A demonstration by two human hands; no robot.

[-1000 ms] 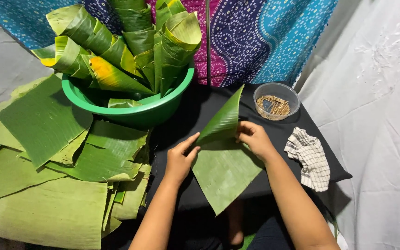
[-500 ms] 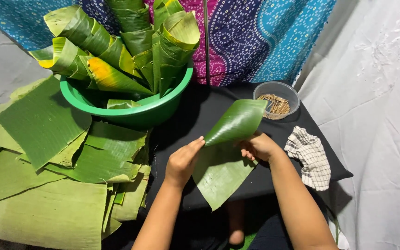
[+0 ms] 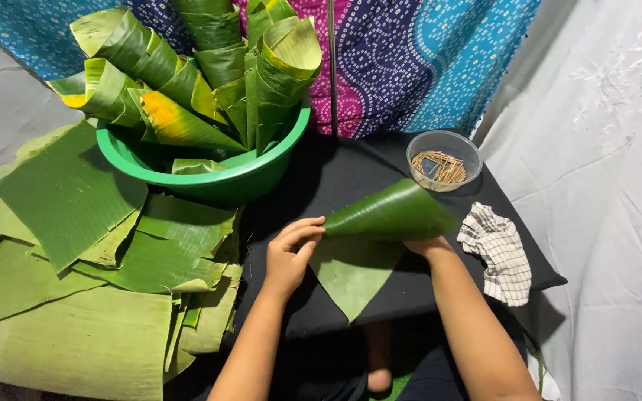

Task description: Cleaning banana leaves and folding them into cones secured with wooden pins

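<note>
A piece of green banana leaf (image 3: 380,223) lies half rolled into a cone on a black cloth-covered stand (image 3: 351,178). My left hand (image 3: 291,252) pinches the cone's narrow tip at its left end. My right hand (image 3: 426,245) grips the wide end from underneath and is mostly hidden by the leaf. The unrolled flap of the leaf hangs toward me as a pale green triangle.
A green plastic basin (image 3: 209,174) full of rolled leaf cones stands at the back left. Flat cut leaf pieces (image 3: 76,252) are stacked on the left. A clear bowl of small wooden sticks (image 3: 443,160) and a checked cloth (image 3: 498,252) sit on the right.
The leaf lay flatter with one corner lifted; both hands have since curled it over into a cone lying sideways, its tip now in my left hand.
</note>
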